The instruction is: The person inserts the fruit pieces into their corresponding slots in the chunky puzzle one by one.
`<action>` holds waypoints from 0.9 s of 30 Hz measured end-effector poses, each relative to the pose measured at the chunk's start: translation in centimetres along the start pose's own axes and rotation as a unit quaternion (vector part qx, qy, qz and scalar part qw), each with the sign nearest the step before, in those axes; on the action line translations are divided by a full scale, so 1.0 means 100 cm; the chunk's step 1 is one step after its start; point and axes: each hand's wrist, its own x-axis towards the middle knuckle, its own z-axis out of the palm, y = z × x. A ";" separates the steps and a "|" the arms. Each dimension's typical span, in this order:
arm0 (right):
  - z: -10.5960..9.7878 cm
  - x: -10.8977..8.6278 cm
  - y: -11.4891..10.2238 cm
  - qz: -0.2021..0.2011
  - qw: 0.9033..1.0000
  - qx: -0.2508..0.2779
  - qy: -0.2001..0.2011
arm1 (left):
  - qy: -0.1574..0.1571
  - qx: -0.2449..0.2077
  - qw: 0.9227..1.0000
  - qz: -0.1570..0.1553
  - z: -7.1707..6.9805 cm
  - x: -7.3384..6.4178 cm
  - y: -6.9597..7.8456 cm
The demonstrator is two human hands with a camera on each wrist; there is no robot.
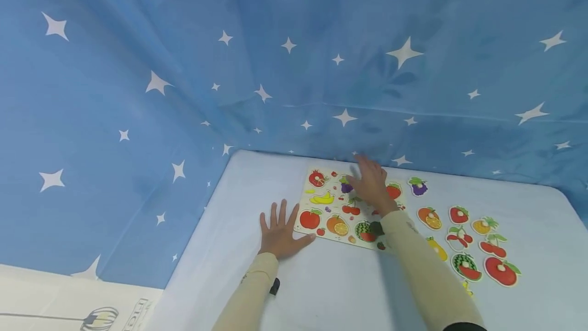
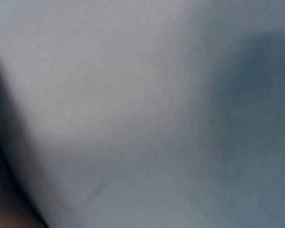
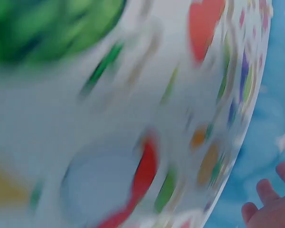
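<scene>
Resting with fingers splayed on the smooth, pale worktop [image 1: 331,290], the left hand [image 1: 281,236] has an empty grip, near the closest left corner of the board [image 1: 339,208]. Off to the right, past the right sleeve [image 1: 422,269], lie loose pieces [image 1: 507,275]: flat, rounded fruit cutouts with small pale knobs. The board, rectangular and printed with bright fruit, lies on the worktop; the right hand [image 1: 371,183] reaches over it, fingers loosely extended, nothing visible in its grip. Behind hangs creased blue cloth [image 1: 312,75] with four-pointed white stars.
</scene>
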 end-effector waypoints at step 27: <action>-0.075 -0.063 0.108 0.119 0.993 -0.003 0.020 | -0.004 -0.012 1.000 -0.003 -0.001 0.000 0.001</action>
